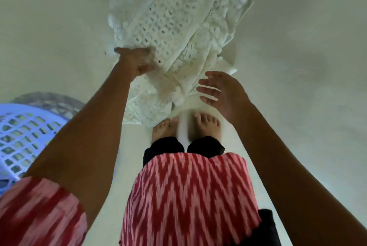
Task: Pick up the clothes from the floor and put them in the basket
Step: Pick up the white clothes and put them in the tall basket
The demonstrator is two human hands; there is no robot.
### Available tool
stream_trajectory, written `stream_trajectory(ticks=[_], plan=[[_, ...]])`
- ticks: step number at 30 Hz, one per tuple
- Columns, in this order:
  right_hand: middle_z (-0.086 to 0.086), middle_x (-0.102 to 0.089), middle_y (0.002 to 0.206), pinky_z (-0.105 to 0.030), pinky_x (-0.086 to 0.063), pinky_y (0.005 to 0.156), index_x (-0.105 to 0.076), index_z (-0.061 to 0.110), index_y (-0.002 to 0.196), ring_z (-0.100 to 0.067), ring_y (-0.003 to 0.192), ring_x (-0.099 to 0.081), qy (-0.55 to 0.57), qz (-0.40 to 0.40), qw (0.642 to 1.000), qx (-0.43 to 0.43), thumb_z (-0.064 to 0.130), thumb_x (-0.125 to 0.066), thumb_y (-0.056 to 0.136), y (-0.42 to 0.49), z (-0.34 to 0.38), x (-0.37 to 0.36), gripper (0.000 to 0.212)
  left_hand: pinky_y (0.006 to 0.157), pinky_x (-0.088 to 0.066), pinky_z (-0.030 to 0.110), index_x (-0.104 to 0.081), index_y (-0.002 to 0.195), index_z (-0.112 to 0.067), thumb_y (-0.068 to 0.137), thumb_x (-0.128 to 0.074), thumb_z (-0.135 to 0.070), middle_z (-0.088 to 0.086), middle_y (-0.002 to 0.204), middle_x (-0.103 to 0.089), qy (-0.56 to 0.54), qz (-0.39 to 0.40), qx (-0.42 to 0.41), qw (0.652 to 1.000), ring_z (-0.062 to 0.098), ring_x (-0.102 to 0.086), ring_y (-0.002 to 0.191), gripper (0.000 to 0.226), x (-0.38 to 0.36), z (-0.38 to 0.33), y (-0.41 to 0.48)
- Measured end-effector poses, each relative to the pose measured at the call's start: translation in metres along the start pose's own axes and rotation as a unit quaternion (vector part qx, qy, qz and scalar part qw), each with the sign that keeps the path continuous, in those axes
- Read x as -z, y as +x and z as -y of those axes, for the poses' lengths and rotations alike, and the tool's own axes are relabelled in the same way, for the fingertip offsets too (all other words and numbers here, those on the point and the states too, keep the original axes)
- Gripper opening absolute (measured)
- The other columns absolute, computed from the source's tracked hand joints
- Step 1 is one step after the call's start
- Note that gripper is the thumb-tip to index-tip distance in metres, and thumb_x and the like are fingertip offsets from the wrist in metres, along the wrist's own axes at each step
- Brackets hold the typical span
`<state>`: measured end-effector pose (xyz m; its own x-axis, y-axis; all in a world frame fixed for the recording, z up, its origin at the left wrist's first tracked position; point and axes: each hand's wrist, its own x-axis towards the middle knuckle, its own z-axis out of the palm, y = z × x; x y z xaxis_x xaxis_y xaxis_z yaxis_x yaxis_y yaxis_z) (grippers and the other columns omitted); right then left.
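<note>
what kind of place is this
Probably a room in a home, during laundry tidying. A white lace garment lies on a plain pale floor, a lilac plastic laundry basket stands beside the person, and the person is barefoot.

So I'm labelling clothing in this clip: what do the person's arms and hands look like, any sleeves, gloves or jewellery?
Both arms are bare from above the elbow down. The left hand and right hand have no gloves, and no rings or watch show. A short red-and-pink zigzag sleeve covers the left upper arm; the right sleeve is out of view.
</note>
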<state>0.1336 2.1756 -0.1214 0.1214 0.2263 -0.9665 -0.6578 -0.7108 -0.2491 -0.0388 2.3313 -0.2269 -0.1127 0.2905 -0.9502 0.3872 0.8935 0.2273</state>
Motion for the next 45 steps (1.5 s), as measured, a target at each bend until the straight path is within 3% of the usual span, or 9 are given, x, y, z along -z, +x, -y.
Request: stream_trajectory(ticks=[4, 11, 17, 23, 28, 31, 35, 39, 45], plan=[[-0.003, -0.062, 0.084, -0.032, -0.045, 0.076, -0.053, 0.012, 0.103, -0.021, 0.08, -0.061, -0.078, -0.011, 0.997, 0.015, 0.005, -0.049, 0.09, -0.01, 0.004, 0.005, 0.015, 0.047, -0.047, 0.026, -0.049, 0.127, 0.001, 0.069, -0.076, -0.013, 0.011, 0.084, -0.056, 0.177, 0.076, -0.053, 0.98, 0.018, -0.055, 0.061, 0.066, -0.007, 0.01, -0.019], [-0.01, -0.063, 0.092, -0.032, -0.045, 0.071, -0.056, 0.016, 0.103, -0.023, 0.08, -0.059, -0.244, 0.006, 0.968, 0.066, 0.003, -0.058, 0.085, -0.158, 0.023, 0.02, 0.022, 0.062, -0.052, 0.028, -0.061, 0.116, 0.002, 0.075, -0.076, -0.017, 0.015, 0.103, -0.065, 0.183, 0.087, -0.098, 0.974, 0.025, -0.064, 0.087, 0.048, 0.02, 0.021, -0.216], [-0.009, -0.051, 0.131, -0.024, -0.04, 0.088, -0.037, 0.021, 0.139, -0.02, 0.109, -0.052, -0.521, 0.041, 0.836, 0.166, 0.012, -0.071, 0.076, -0.312, 0.044, 0.021, 0.072, 0.075, -0.05, 0.029, -0.059, 0.113, 0.002, 0.063, -0.08, -0.027, 0.013, 0.101, -0.066, 0.101, 0.099, -0.146, 0.979, 0.019, -0.063, 0.084, 0.061, 0.065, 0.024, -0.439], [0.0, -0.005, 0.156, -0.046, -0.022, 0.113, 0.004, 0.032, 0.149, -0.025, 0.142, -0.009, -0.604, 0.08, 0.73, 0.309, 0.033, -0.085, 0.057, -0.43, 0.044, -0.001, 0.128, 0.079, -0.055, 0.023, -0.069, 0.104, -0.005, 0.079, -0.069, -0.006, 0.011, 0.101, -0.072, -0.057, 0.154, -0.23, 0.959, 0.015, -0.07, 0.092, 0.026, 0.098, 0.031, -0.603], [-0.011, -0.063, 0.114, -0.021, -0.043, 0.082, -0.058, 0.012, 0.113, -0.025, 0.11, -0.058, -0.516, 0.129, 0.782, 0.325, 0.014, -0.064, 0.081, -0.478, 0.034, -0.054, 0.033, 0.094, -0.043, 0.032, -0.072, 0.076, -0.014, 0.076, -0.062, -0.011, -0.002, 0.082, -0.074, -0.197, 0.163, -0.302, 0.918, 0.01, -0.069, 0.086, 0.011, 0.127, 0.049, -0.675], [-0.009, -0.064, 0.09, -0.028, -0.044, 0.074, -0.06, 0.013, 0.091, -0.021, 0.085, -0.059, -0.507, 0.137, 0.793, 0.307, 0.011, -0.057, 0.086, -0.502, 0.027, -0.086, 0.007, 0.09, -0.043, 0.025, -0.059, 0.113, -0.02, 0.068, -0.069, -0.02, -0.004, 0.113, -0.064, -0.25, 0.123, -0.356, 0.892, 0.011, -0.062, 0.105, 0.047, 0.162, 0.077, -0.688], [-0.006, -0.068, 0.09, -0.031, -0.049, 0.077, -0.065, 0.012, 0.093, -0.021, 0.084, -0.063, -0.438, 0.2, 0.815, 0.322, 0.027, -0.063, 0.084, -0.563, 0.003, -0.133, 0.017, 0.106, -0.037, 0.03, -0.016, 0.147, -0.028, 0.059, -0.081, -0.032, -0.005, 0.149, -0.027, -0.095, -0.07, -0.371, 0.921, 0.012, -0.032, 0.137, 0.109, 0.209, 0.149, -0.68], [-0.009, -0.066, 0.117, -0.042, -0.046, 0.102, -0.062, 0.01, 0.117, -0.026, 0.11, -0.062, -0.302, 0.327, 0.849, 0.285, 0.02, -0.063, 0.086, -0.638, -0.053, -0.18, 0.033, 0.113, -0.029, 0.028, -0.005, 0.15, -0.023, 0.056, -0.087, -0.034, -0.011, 0.15, -0.018, -0.075, -0.068, -0.327, 0.94, 0.008, -0.022, 0.139, 0.125, 0.234, 0.228, -0.665], [-0.008, -0.072, 0.097, -0.04, -0.053, 0.085, -0.068, 0.012, 0.102, -0.025, 0.093, -0.068, -0.21, 0.499, 0.826, 0.154, 0.024, -0.057, 0.09, -0.739, -0.145, -0.227, 0.021, 0.065, -0.046, 0.004, -0.059, 0.106, -0.017, 0.061, -0.085, -0.013, -0.014, 0.09, -0.071, -0.277, -0.12, -0.31, 0.902, 0.01, -0.057, 0.093, 0.052, 0.264, 0.304, -0.675]])
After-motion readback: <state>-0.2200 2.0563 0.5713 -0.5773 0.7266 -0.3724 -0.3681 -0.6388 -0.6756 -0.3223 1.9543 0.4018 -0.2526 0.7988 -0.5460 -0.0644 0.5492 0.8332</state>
